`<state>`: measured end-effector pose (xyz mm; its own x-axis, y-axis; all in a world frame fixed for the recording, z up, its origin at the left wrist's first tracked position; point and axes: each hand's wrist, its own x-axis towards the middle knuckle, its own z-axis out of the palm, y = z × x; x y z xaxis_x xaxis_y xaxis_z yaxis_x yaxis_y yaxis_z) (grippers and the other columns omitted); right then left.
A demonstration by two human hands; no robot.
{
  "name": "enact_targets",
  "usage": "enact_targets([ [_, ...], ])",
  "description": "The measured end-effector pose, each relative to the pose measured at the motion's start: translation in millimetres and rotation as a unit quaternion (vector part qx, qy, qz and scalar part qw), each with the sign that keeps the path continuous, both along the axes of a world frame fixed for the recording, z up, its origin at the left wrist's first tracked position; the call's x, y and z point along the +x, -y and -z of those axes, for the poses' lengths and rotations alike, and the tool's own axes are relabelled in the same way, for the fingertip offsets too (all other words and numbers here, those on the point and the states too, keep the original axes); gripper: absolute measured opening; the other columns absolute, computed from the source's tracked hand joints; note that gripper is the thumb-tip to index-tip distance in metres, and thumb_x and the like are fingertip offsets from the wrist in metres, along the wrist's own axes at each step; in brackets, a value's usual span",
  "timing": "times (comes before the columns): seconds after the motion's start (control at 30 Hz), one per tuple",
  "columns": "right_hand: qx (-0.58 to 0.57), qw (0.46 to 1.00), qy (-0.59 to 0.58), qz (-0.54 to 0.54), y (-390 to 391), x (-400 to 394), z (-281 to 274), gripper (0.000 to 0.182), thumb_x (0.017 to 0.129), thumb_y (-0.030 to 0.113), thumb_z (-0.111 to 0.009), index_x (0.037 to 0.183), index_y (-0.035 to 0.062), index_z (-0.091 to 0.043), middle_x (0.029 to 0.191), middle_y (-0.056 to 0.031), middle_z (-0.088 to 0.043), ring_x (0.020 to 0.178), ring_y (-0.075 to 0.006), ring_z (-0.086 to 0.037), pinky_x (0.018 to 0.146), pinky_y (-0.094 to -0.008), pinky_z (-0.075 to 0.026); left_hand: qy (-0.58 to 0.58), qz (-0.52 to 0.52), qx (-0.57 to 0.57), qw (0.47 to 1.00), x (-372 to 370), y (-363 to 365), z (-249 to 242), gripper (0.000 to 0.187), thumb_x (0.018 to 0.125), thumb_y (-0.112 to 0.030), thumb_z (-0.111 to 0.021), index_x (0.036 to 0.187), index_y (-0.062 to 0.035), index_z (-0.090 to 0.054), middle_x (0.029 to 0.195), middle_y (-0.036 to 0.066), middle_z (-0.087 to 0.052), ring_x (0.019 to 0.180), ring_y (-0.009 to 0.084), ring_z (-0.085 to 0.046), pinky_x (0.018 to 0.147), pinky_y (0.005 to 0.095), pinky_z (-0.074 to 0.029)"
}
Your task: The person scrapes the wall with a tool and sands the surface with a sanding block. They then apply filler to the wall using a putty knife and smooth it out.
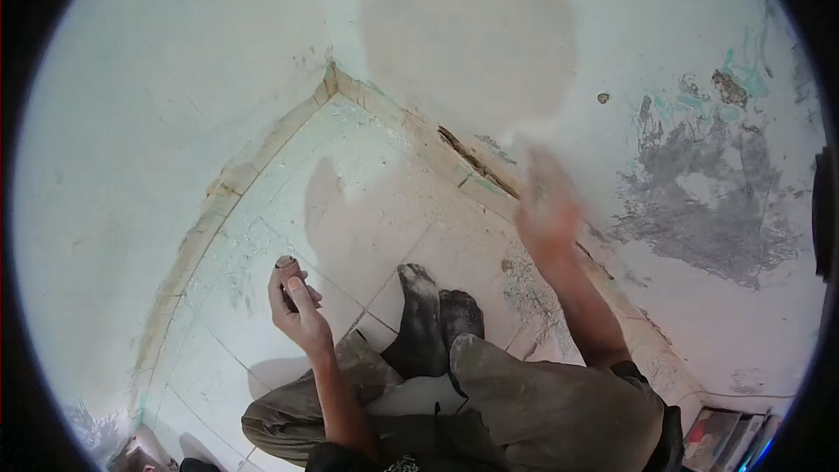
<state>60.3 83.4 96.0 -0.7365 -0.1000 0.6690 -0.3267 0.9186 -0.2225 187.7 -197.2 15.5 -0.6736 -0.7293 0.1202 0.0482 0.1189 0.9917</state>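
My left hand [301,308] is closed around a small reddish-brown roll [287,268] that looks like rolled sandpaper, held above the tiled floor in front of my knee. Out to the right, my right hand [549,210] is smeared by motion at the foot of the right wall [603,44]. Its fingers are too blurred to show whether anything is in them. Close by runs the skirting [398,109], with a dark broken gap [476,160] along its top edge.
My crossed legs [542,402] and dark socks [419,306] rest on dusty floor tiles [236,323]. The left wall [166,96] meets the right one in a corner ahead. A grey rough patch [712,197] marks the right wall. Several items [730,441] stand at the lower right.
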Motion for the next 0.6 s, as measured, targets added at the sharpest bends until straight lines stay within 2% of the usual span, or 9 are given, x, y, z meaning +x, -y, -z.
enact_targets([
  [0.1,0.042,0.999,0.005,-0.001,5,-17,34,0.028,0.081,0.005,-0.057,0.108,0.002,-0.061,0.098,-0.02,-0.064,0.087,-0.0368,-0.061,0.076,-0.0406,-0.05,-0.003,-0.011,-0.004,1.0,1,7,0,0.032,0.096,-0.022,-0.048,0.115,0.0017,-0.056,0.086,0.007,-0.058,0.055,0.0056,-0.045,0.045,0.0187,-0.035],
  [0.17,-0.063,0.987,0.144,0.036,3,-23,44,0.029,0.081,0.007,-0.058,0.109,0.002,-0.061,0.089,-0.0192,-0.065,0.08,-0.0372,-0.062,0.071,-0.0412,-0.051,-0.01,-0.016,-0.013,1.0,3,13,2,0.032,0.096,-0.021,-0.047,0.115,0.0019,-0.057,0.087,0.008,-0.059,0.054,0.0054,-0.044,0.045,0.0186,-0.034],
  [0.3,-0.072,0.991,0.109,0.0,-1,-8,45,0.025,0.081,0.009,-0.059,0.106,0.0025,-0.063,0.082,-0.0193,-0.065,0.072,-0.0386,-0.062,0.066,-0.0411,-0.051,-0.004,-0.045,-0.016,0.999,5,21,-1,0.032,0.096,-0.023,-0.047,0.114,0.0016,-0.056,0.086,0.007,-0.058,0.053,0.0053,-0.043,0.043,0.019,-0.032],
  [0.37,-0.125,0.991,0.039,0.002,-6,7,43,0.022,0.082,0.01,-0.058,0.102,0.0028,-0.065,0.08,-0.0208,-0.064,0.07,-0.0382,-0.062,0.063,-0.0402,-0.05,-0.004,-0.062,-0.004,0.998,6,21,-2,0.031,0.096,-0.023,-0.047,0.114,0.0013,-0.057,0.085,0.007,-0.058,0.051,0.005,-0.042,0.043,0.0189,-0.032],
  [0.4,-0.124,0.991,0.041,-0.001,-13,7,50,0.022,0.082,0.01,-0.058,0.102,0.0028,-0.065,0.08,-0.0208,-0.064,0.07,-0.0382,-0.062,0.063,-0.0402,-0.05,-0.002,-0.065,-0.003,0.998,8,21,-2,0.031,0.096,-0.023,-0.047,0.114,0.0013,-0.057,0.085,0.007,-0.058,0.051,0.005,-0.042,0.043,0.0189,-0.032],
  [0.47,-0.129,0.991,0.038,0.019,-26,5,66,0.021,0.077,0.011,-0.066,0.094,-0.0012,-0.064,0.078,-0.0233,-0.062,0.072,-0.041,-0.062,0.062,-0.0393,-0.049,-0.012,-0.04,0.022,0.999,7,19,-2,0.031,0.096,-0.023,-0.047,0.113,0.0009,-0.057,0.084,0.007,-0.058,0.05,0.0044,-0.041,0.042,0.0184,-0.031],
  [0.5,-0.128,0.991,0.04,0.02,-30,5,69,0.021,0.077,0.011,-0.066,0.094,-0.0012,-0.064,0.078,-0.0233,-0.062,0.072,-0.041,-0.062,0.062,-0.0393,-0.049,-0.011,-0.04,0.022,0.999,6,18,-2,0.031,0.096,-0.023,-0.047,0.113,0.0009,-0.057,0.084,0.007,-0.058,0.05,0.0044,-0.041,0.042,0.0184,-0.031],
  [0.6,-0.092,0.995,0.024,0.006,-21,3,44,0.02,0.079,0.01,-0.065,0.095,-0.0022,-0.064,0.078,-0.023,-0.063,0.071,-0.0362,-0.064,0.063,-0.0372,-0.049,-0.012,-0.037,0.022,0.999,7,13,-1,0.031,0.096,-0.024,-0.048,0.112,0.0008,-0.057,0.084,0.007,-0.057,0.049,0.004,-0.04,0.042,0.018,-0.03],
])
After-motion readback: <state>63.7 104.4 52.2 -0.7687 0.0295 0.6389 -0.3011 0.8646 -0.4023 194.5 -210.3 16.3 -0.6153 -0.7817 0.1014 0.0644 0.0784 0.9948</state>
